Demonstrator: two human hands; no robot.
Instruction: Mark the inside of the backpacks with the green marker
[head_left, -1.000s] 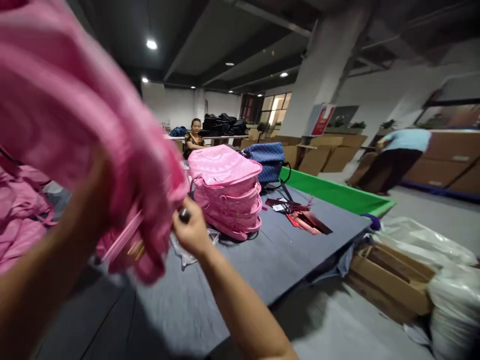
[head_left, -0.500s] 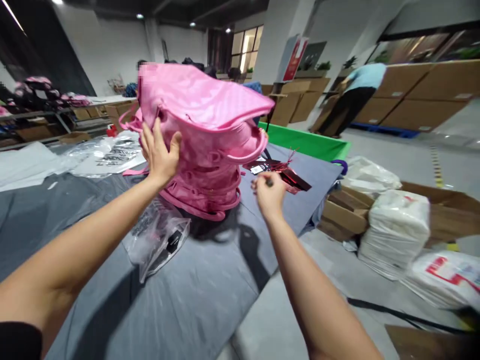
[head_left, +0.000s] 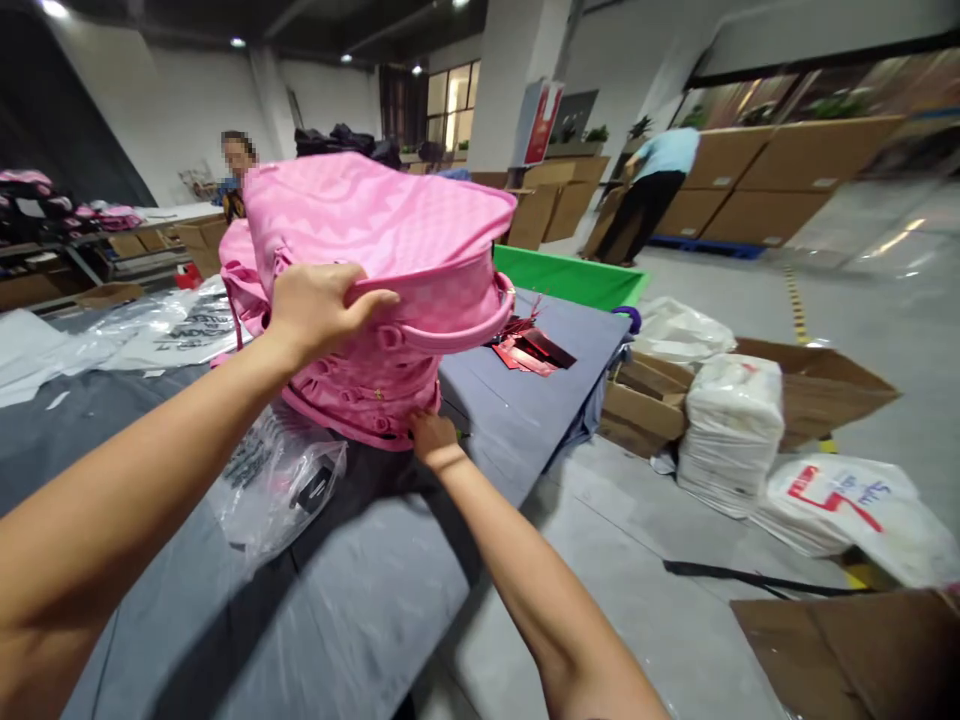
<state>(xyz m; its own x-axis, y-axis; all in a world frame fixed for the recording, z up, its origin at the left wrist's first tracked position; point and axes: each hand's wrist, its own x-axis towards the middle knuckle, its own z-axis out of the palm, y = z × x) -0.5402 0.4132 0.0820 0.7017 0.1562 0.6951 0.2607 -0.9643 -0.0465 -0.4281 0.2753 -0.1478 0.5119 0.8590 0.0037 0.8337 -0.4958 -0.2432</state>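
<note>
A pink backpack [head_left: 375, 235] with several zips and a rounded front pocket stands on the grey-covered table [head_left: 360, 580], its top panel tilted toward me. My left hand [head_left: 311, 310] grips the backpack's side, thumb stretched across the upper front and fingers mostly hidden against the fabric. Low at the bag's bottom right corner, my right hand [head_left: 433, 435] is closed, touching or very near the lower edge. What its fingers hold is hidden. A clear plastic bag [head_left: 281, 490] with a dark label lies in front of the backpack. Red and black tags [head_left: 536, 350] lie to its right.
A green bin [head_left: 570, 275] stands beyond the table. On the floor at right are a white wrapped stack [head_left: 731, 430], open cartons [head_left: 814, 390] and white sacks. Plastic sheets [head_left: 172, 325] cover the table's left. One person [head_left: 660, 180] bends by stacked boxes; another is behind the backpack.
My right hand has moved left and down to the backpack's lower corner. My left hand has shifted from lying spread on the side to gripping it. The view has swung right.
</note>
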